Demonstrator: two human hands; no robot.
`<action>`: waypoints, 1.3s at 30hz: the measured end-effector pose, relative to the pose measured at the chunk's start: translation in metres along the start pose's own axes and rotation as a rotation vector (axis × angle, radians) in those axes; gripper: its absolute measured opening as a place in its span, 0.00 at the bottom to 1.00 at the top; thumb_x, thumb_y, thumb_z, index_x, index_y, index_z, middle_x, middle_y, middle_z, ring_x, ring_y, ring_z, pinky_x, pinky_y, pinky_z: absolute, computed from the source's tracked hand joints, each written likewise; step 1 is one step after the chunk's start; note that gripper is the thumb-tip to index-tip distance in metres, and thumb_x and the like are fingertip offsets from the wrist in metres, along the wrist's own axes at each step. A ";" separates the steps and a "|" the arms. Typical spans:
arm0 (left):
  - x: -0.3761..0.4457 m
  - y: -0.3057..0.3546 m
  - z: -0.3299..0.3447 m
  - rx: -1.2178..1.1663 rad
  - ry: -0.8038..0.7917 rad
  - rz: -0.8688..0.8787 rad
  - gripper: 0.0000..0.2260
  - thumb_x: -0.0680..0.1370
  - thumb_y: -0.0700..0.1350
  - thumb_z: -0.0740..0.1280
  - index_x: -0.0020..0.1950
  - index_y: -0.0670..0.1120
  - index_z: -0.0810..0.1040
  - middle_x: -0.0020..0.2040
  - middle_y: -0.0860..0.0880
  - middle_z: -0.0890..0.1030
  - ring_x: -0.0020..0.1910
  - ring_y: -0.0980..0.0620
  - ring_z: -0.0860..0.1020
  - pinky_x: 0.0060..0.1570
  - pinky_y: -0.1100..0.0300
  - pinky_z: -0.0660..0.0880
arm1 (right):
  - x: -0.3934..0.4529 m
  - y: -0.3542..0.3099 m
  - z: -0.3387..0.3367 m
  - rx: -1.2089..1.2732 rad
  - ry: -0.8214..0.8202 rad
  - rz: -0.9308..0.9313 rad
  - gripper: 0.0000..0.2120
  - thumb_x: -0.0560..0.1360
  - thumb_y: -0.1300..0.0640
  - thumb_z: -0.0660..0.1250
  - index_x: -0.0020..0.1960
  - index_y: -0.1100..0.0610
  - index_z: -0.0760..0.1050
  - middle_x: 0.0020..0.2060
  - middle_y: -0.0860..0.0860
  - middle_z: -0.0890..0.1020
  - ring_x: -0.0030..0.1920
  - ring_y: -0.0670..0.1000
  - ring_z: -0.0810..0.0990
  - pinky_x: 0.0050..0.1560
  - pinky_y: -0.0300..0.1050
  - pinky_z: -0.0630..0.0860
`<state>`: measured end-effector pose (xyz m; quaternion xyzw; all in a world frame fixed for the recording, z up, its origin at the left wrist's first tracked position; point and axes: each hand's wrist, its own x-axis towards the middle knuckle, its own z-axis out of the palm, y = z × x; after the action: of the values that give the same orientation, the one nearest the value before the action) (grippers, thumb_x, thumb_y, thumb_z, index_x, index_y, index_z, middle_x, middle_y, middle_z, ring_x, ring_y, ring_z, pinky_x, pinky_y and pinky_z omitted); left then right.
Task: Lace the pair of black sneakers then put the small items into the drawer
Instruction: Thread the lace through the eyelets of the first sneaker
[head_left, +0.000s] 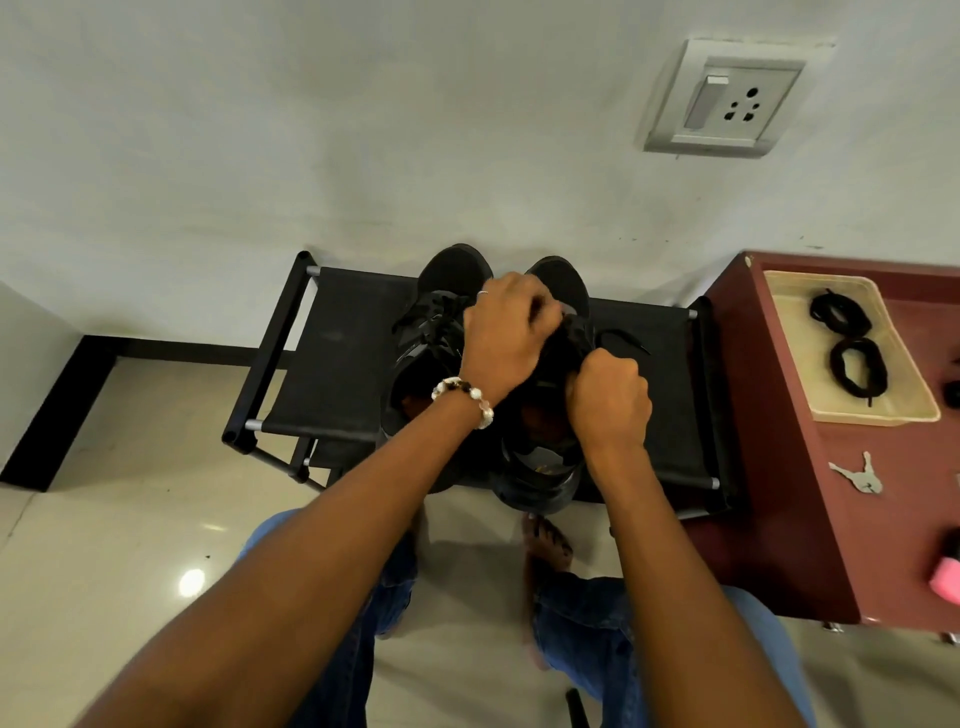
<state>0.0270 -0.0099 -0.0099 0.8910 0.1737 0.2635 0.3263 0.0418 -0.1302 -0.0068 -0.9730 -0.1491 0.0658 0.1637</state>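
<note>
Head view: tray (789, 332) of laces (857, 364) beside keys (862, 475)

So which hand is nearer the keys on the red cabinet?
Right. The right hand grips the sneaker beside the cabinet holding the keys; the left hand is farther away.

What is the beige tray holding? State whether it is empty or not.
Not empty. The beige tray on the red cabinet holds two coiled black laces, lying one nearer the wall, one nearer the person.
</note>
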 end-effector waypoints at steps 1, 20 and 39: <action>0.003 0.004 -0.007 -0.225 0.021 -0.140 0.10 0.78 0.46 0.63 0.43 0.41 0.78 0.39 0.48 0.78 0.40 0.50 0.76 0.39 0.52 0.74 | 0.000 0.000 0.000 -0.004 -0.001 -0.002 0.08 0.81 0.61 0.57 0.47 0.64 0.73 0.46 0.61 0.78 0.46 0.64 0.78 0.39 0.51 0.71; 0.006 0.018 -0.014 0.575 -0.479 0.245 0.11 0.77 0.45 0.67 0.57 0.42 0.81 0.58 0.43 0.72 0.56 0.43 0.73 0.49 0.55 0.74 | -0.001 0.000 0.001 0.081 -0.012 0.081 0.09 0.80 0.58 0.60 0.42 0.60 0.68 0.45 0.61 0.77 0.47 0.64 0.78 0.39 0.51 0.70; 0.019 0.028 -0.054 -1.580 0.187 -0.708 0.10 0.82 0.41 0.60 0.41 0.43 0.71 0.34 0.47 0.76 0.31 0.51 0.73 0.40 0.52 0.76 | 0.001 0.002 0.006 0.100 -0.007 0.094 0.12 0.80 0.55 0.61 0.40 0.59 0.67 0.36 0.54 0.69 0.46 0.64 0.78 0.38 0.49 0.69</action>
<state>0.0146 0.0049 0.0506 0.2719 0.2329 0.2622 0.8962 0.0424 -0.1300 -0.0131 -0.9692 -0.1005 0.0841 0.2084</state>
